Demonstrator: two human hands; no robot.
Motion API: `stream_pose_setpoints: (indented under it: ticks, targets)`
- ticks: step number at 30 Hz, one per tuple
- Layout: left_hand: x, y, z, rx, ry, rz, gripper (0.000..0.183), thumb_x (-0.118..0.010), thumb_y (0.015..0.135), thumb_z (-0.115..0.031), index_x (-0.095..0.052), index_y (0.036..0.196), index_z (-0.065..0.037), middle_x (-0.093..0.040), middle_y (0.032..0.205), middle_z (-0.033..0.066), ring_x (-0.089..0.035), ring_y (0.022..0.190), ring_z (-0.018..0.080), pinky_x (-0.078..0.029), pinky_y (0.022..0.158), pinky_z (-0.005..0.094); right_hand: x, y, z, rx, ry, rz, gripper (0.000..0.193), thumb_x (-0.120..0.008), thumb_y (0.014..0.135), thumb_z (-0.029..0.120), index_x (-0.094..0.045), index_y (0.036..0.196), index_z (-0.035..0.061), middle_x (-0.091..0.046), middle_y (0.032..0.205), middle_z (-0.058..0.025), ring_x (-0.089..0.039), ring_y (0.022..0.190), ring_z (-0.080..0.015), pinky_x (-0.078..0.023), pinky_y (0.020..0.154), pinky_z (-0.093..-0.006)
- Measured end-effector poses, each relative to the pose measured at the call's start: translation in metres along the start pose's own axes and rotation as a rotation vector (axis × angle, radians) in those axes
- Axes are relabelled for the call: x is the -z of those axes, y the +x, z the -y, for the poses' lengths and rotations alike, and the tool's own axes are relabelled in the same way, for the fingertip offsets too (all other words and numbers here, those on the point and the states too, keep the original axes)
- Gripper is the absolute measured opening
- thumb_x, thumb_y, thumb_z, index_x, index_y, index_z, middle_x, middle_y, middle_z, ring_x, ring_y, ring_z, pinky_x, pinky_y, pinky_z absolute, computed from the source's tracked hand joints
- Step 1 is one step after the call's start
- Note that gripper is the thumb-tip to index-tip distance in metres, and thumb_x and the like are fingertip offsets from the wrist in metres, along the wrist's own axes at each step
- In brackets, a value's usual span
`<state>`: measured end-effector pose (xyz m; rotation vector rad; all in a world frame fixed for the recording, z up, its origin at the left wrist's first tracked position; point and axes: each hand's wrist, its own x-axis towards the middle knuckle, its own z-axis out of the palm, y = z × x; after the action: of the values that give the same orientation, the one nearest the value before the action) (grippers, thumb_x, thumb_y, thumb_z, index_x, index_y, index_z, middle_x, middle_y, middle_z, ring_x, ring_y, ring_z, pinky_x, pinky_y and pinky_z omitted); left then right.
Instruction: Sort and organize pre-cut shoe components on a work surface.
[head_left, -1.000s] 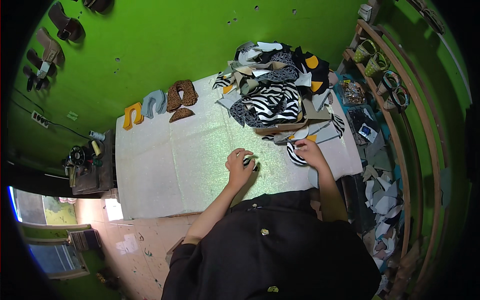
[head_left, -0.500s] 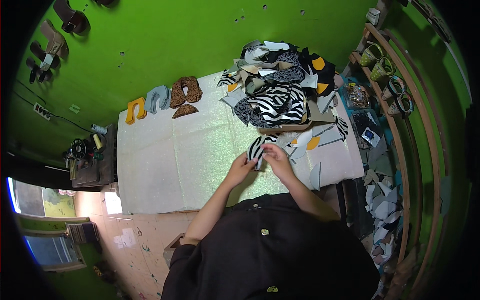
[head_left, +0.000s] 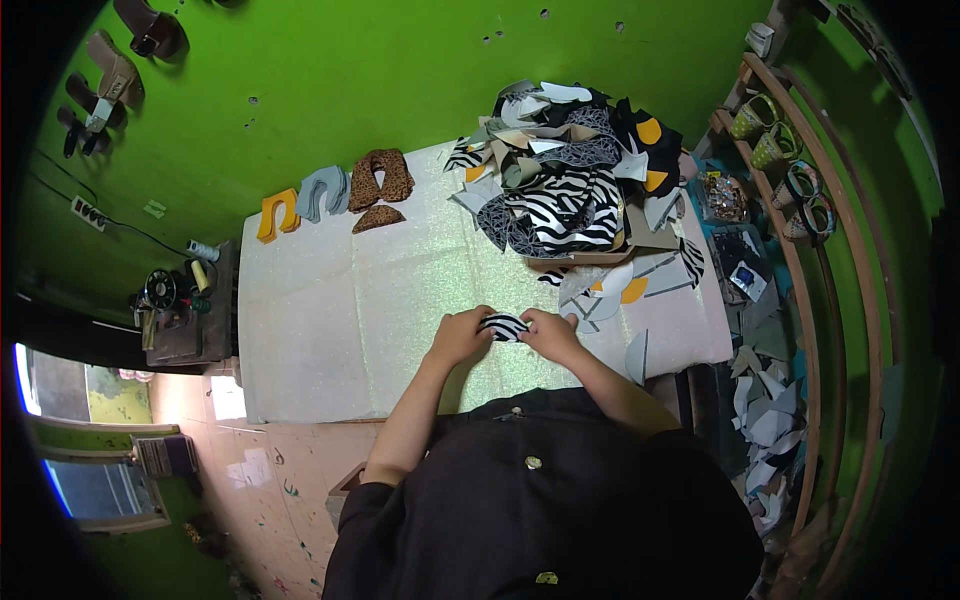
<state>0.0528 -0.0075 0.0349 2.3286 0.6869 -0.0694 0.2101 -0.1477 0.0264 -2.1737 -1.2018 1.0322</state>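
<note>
A small curved zebra-print piece of material (head_left: 506,327) is stretched crosswise between my two hands over the table (head_left: 300,330). My left hand (head_left: 462,335) pinches its left end, and my right hand (head_left: 550,334) grips the right end. Both hands are closed, and their fingertips are partly hidden. Just beyond them a heap of cut scraps (head_left: 570,205), zebra, grey, black and yellow, fills a cardboard box (head_left: 575,258). White and yellow offcuts (head_left: 632,290) lie to the right of my hands.
At the table's far left lie a yellow stack of U-shaped pieces (head_left: 279,214), a grey stack (head_left: 323,193) and leopard-print pieces (head_left: 381,180). A sewing machine (head_left: 165,290) stands left. On the right are a wooden rack (head_left: 800,200) with sandals and piled scraps (head_left: 770,420).
The zebra-print piece has turned from upright to lying crosswise and come slightly nearer me. My hands have moved apart to its two ends.
</note>
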Motion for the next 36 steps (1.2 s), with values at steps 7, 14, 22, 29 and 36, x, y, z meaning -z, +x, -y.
stream_pose_setpoints:
  ticks: [7, 14, 22, 29, 36]
  targets:
    - [-0.005, -0.010, 0.000, -0.147, 0.263, -0.240, 0.053, -0.077, 0.064, -0.032, -0.060, 0.110, -0.013, -0.061, 0.093, 0.0098, -0.056, 0.093, 0.0276, -0.044, 0.079, 0.0394, -0.017, -0.008, 0.008, 0.163, -0.400, -0.198, 0.048, -0.069, 0.075, 0.035, -0.054, 0.115, 0.0132, -0.055, 0.105, -0.0067, -0.054, 0.104, -0.0225, -0.031, 0.081, -0.0461]
    - [-0.013, -0.009, 0.007, -0.121, 0.133, -0.186, 0.048, -0.077, 0.062, -0.029, -0.062, 0.102, -0.008, -0.061, 0.090, 0.0107, -0.057, 0.086, 0.0307, -0.045, 0.077, 0.0413, 0.004, -0.030, -0.009, 0.119, -0.302, -0.294, 0.048, -0.064, 0.078, 0.037, -0.056, 0.118, 0.0114, -0.058, 0.110, -0.0068, -0.054, 0.106, -0.0234, -0.031, 0.087, -0.0484]
    - [-0.027, -0.002, -0.012, -0.083, 0.111, -0.171, 0.047, -0.074, 0.063, -0.030, -0.061, 0.102, -0.007, -0.060, 0.090, 0.0110, -0.057, 0.087, 0.0305, -0.045, 0.077, 0.0402, 0.064, -0.098, -0.087, -0.478, -0.323, -0.597, 0.057, -0.074, 0.067, 0.032, -0.054, 0.114, 0.0078, -0.058, 0.105, -0.0102, -0.056, 0.100, -0.0273, -0.037, 0.085, -0.0449]
    - [-0.027, -0.002, -0.028, -0.095, 0.110, -0.245, 0.053, -0.076, 0.063, -0.032, -0.059, 0.107, -0.008, -0.059, 0.098, 0.0116, -0.054, 0.095, 0.0297, -0.040, 0.084, 0.0405, 0.035, -0.101, -0.115, -0.229, -0.370, -0.620, 0.037, -0.074, 0.071, 0.028, -0.060, 0.099, 0.0073, -0.059, 0.093, -0.0097, -0.056, 0.090, -0.0253, -0.039, 0.079, -0.0445]
    - [-0.012, 0.000, -0.044, -0.069, -0.349, -0.168, 0.045, -0.069, 0.079, -0.038, -0.060, 0.107, -0.004, -0.062, 0.093, 0.0102, -0.059, 0.087, 0.0212, -0.046, 0.078, 0.0317, 0.046, -0.081, -0.029, 0.095, 0.315, -0.814, 0.013, -0.072, 0.067, 0.004, -0.063, 0.075, 0.0101, -0.057, 0.070, -0.0022, -0.055, 0.068, -0.0208, -0.038, 0.074, -0.0342]
